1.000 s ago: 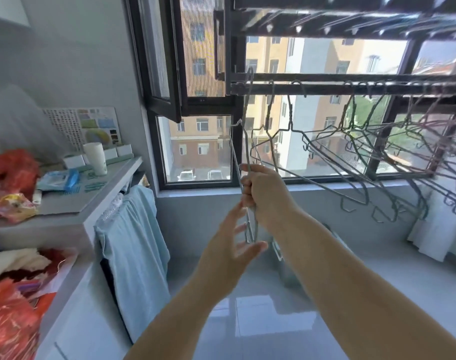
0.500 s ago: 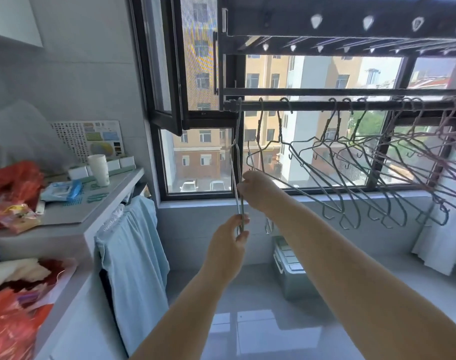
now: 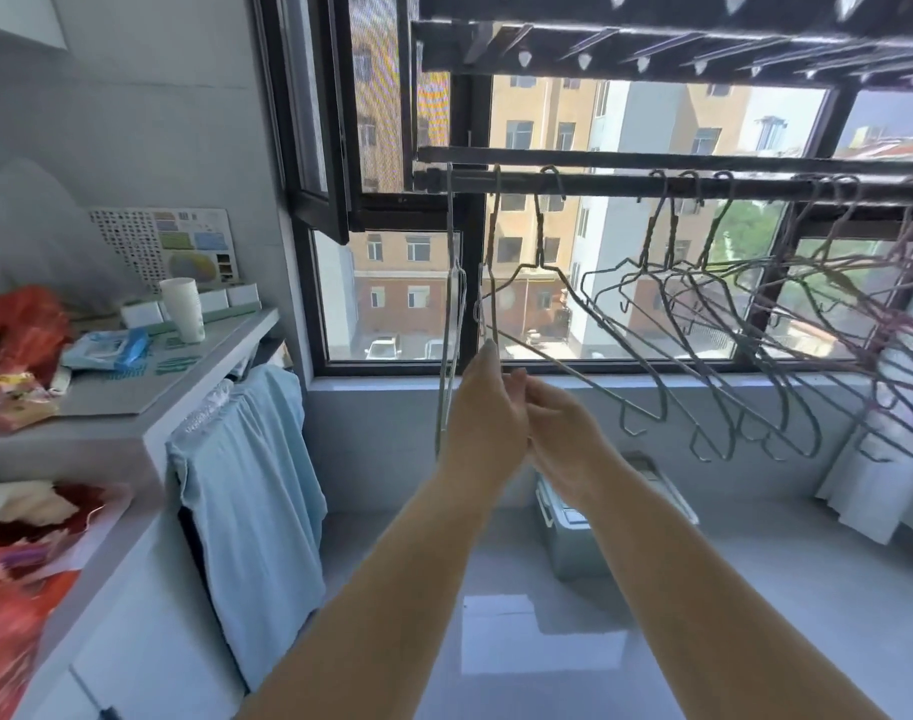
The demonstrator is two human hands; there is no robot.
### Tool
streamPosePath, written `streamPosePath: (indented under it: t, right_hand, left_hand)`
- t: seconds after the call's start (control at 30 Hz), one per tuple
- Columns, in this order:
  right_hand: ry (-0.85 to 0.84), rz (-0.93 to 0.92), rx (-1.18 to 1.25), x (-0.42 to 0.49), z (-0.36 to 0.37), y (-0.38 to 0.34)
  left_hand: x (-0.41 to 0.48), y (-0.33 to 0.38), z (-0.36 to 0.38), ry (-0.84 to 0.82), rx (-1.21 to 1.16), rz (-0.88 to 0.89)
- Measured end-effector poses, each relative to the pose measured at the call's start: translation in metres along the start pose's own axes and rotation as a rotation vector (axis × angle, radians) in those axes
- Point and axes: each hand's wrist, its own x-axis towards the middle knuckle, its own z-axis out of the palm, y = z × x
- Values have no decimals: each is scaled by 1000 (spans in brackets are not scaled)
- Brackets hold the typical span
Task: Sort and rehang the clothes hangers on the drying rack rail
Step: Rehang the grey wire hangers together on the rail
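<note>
My left hand (image 3: pixel 483 423) and right hand (image 3: pixel 560 439) are touching at the second hanger's (image 3: pixel 488 283) 6 o'clock, grip unclear; I'm aiming to square its hook on the rail (image 3: pixel 599 183)

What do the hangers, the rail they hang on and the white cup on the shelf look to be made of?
Hangers: thin grey metal wire, dull sheen, twisted at the necks. Rail: dark metal tube, probably coated, faintly glossy. Cup: matte white, paper or plastic; cannot tell which.
</note>
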Motion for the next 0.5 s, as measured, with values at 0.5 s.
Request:
streamPosePath:
  t: [0.5]
  right_hand:
    - [-47, -129, -46, -15, -21, -11]
  left_hand:
    - [41, 11, 29, 26, -170, -139]
